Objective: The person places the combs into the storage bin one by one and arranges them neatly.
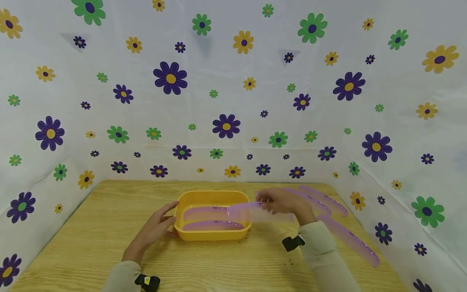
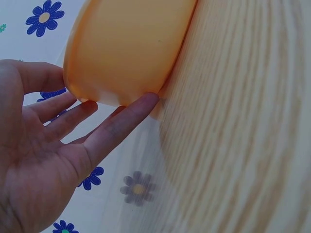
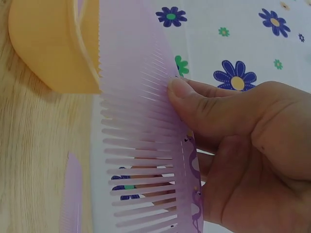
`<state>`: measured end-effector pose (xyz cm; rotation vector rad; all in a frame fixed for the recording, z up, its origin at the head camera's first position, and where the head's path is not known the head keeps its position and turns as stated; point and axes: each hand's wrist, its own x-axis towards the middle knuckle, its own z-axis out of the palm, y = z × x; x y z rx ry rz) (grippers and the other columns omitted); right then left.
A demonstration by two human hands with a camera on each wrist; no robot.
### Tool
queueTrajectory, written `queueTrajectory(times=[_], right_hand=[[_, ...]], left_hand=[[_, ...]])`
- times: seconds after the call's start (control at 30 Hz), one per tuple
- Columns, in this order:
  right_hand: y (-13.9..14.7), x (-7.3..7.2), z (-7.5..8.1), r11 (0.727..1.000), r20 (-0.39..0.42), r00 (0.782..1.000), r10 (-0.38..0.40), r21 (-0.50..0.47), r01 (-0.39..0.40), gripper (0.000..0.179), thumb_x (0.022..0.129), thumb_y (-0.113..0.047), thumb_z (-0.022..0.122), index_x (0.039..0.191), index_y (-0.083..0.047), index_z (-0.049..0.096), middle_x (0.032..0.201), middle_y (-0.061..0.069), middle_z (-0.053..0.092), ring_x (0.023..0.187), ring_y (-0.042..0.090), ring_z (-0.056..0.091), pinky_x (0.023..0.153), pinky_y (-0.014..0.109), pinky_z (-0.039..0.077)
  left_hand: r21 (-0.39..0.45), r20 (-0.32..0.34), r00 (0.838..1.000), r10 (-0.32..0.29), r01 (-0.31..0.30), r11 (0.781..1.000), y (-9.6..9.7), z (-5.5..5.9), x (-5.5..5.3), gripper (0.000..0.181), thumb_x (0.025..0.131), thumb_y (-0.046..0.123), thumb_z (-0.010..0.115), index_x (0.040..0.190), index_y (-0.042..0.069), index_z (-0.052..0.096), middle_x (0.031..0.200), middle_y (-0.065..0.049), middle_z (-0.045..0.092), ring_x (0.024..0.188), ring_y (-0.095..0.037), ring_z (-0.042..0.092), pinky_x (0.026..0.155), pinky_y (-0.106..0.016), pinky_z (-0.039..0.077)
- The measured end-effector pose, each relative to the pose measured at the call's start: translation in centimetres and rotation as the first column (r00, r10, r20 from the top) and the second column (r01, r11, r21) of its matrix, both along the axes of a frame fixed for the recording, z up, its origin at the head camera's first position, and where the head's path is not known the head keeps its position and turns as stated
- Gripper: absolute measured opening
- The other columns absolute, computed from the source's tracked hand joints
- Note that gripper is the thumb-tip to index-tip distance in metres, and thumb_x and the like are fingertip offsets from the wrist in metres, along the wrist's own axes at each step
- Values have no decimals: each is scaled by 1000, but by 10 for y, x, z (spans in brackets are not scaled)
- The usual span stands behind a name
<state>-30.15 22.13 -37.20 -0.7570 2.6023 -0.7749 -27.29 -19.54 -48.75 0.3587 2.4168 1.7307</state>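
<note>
A yellow plastic tub (image 1: 211, 236) stands on the table, with two purple combs (image 1: 213, 225) lying inside it. My left hand (image 1: 155, 229) touches the tub's left end; in the left wrist view the fingertips (image 2: 151, 99) rest against its wall, the fingers fairly straight. My right hand (image 1: 281, 201) pinches another purple comb (image 3: 146, 97) by its spine between thumb and fingers. That comb is held level, teeth down, its left end over the tub's right side. Printed figures run along its spine in the right wrist view.
Several more purple combs lie on the table's right side, one (image 1: 350, 240) nearest the front and another (image 1: 326, 199) toward the back. Flower-printed white sheeting (image 1: 226, 101) surrounds the wood-grain table (image 1: 204, 267) at the back and sides. Small dark specks (image 1: 290, 261) lie near the right sleeve.
</note>
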Motion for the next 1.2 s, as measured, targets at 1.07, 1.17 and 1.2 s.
queueTrajectory(times=[1.07,1.17,1.2], right_hand=[[-67,-18,1,993,-8,995,97,72,-96,17,102,0,59,114,-3,70,101,9,67,77,13,59,67,22,58],[-72,-19,-1,991,-3,994,111,69,-111,17,102,0,58,114,-2,69,99,10,67,73,13,59,64,20,56],[-74,-19,-1,991,-4,993,115,71,-114,17,102,0,58,114,-2,69,98,9,67,73,13,58,64,20,55]], left_hand=[[13,-2,1000,-7,7,1000,-1,0,0,57,108,7,47,162,7,30,169,-25,21,138,-53,49,84,-43,66],[18,-14,1000,-21,21,1000,-1,1,0,57,107,6,46,161,5,29,169,-27,20,138,-55,49,83,-43,66],[22,-15,1000,-21,22,1000,-1,1,1,57,107,6,46,161,4,29,169,-27,20,138,-55,49,83,-44,66]])
